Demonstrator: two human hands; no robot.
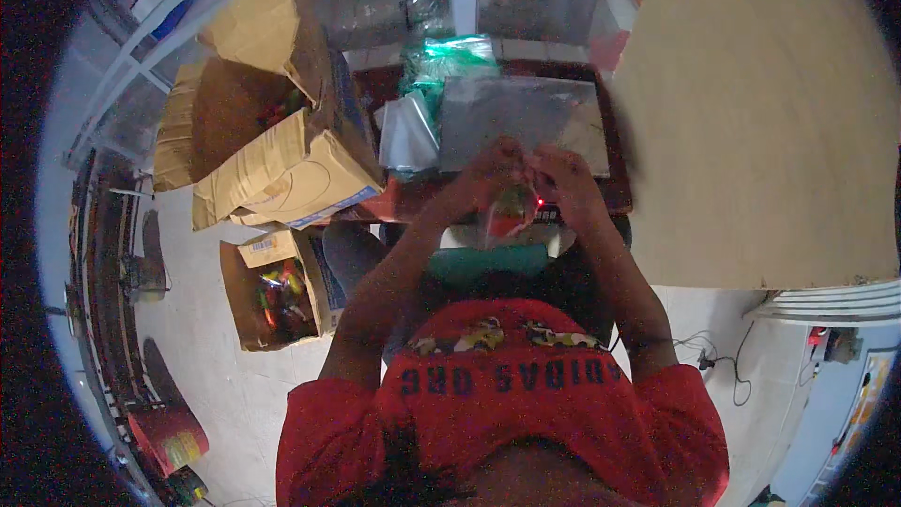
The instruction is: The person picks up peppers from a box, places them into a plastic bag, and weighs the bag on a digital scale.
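Note:
Close to the table's near edge, my left hand (pixel 499 161) and my right hand (pixel 561 171) are together, fingers pinched at the top of a clear plastic bag (pixel 510 211). Something green and red shows through the bag, too blurred to name. It hangs below my fingers, in front of the table edge. Beside my right hand a small red light glows on a dark device with pale markings (pixel 546 213). Just beyond my hands lies a stack of flat clear plastic sheets or bags (pixel 516 113).
Folded clear plastic (pixel 410 134) and green-tinted film (pixel 455 54) lie on the dark table (pixel 615 183). An open cardboard box (pixel 296 174) stands at left, a smaller box (pixel 319 305) with colourful items on the floor below. A large tan board (pixel 760 122) fills the right; cables (pixel 737 366) lie beneath.

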